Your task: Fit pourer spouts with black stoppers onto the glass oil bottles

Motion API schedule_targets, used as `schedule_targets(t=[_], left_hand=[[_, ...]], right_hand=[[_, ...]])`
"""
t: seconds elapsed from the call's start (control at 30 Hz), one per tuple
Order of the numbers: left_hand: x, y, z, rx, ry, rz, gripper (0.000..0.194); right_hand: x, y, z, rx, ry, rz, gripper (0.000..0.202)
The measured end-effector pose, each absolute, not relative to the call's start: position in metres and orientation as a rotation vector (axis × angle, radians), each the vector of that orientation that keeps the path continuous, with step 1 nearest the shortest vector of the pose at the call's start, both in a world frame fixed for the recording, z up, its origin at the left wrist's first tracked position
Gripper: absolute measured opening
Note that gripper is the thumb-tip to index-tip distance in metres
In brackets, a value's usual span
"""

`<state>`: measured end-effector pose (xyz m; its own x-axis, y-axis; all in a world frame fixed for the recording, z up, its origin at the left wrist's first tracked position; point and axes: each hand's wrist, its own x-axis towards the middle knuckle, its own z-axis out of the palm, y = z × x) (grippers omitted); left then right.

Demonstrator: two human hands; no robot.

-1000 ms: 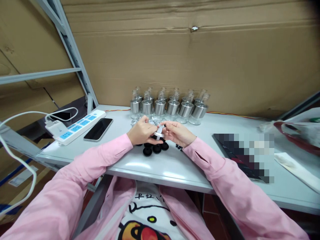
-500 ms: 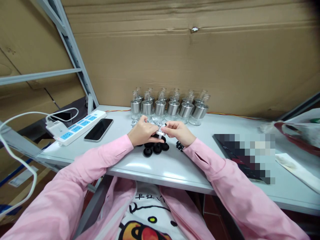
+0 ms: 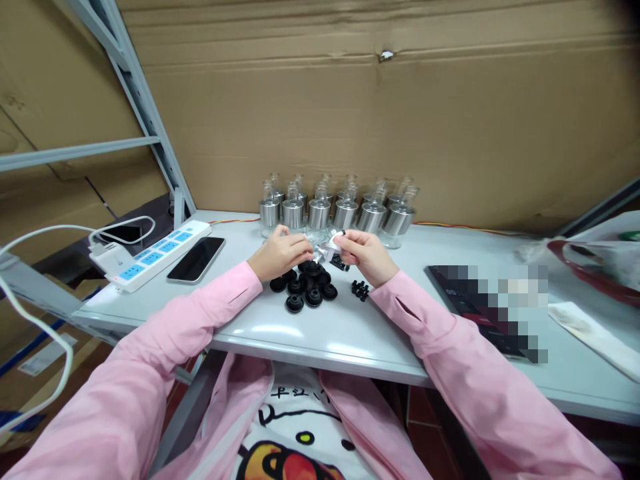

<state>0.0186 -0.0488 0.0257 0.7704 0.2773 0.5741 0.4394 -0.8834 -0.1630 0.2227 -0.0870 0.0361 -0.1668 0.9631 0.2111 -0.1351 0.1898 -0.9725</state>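
Observation:
Between thumb and fingers, my right hand [image 3: 364,253] pinches a small white part [image 3: 331,247] with a dark tip near its upper end. My left hand [image 3: 285,253] is just to its left, its fingers bent over some clear pieces on the table; whether it grips one of them cannot be made out. Below the hands lies a pile of round black caps [image 3: 313,297]. A cluster of tiny black parts [image 3: 360,290] sits under my right wrist, and more small black pieces [image 3: 340,262] lie behind the caps.
Glass bottles with silver metal bands [image 3: 346,215] stand in two rows at the back. To the left are a phone [image 3: 197,260] and a power strip [image 3: 165,250] with a white cable. A dark, partly pixelated device [image 3: 465,310] and a white strip [image 3: 595,340] lie right.
The hands have moved apart slightly. My left hand has shifted left off the white part, which stays in my right hand. More of the black caps now shows.

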Motion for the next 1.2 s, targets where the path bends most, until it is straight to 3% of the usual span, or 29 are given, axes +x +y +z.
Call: schedule_targets(t=[0.47,0.87,1.2], left_hand=[[0.023,-0.052,0.018,-2.773,-0.589,-0.601,0.036],[0.026,-0.057,0.018,-2.696,-0.418,-1.05,0.028],[0.025,-0.059,0.019,-2.586,-0.333,-1.175,0.019]], right_hand=[[0.224,-0.085,0.034,-0.848,-1.314,1.252,0.046],[0.228,-0.085,0.039,-0.86,-1.307,1.303,0.037],[0.227,-0.091,0.04,-0.8,-1.484,1.378,0.035]])
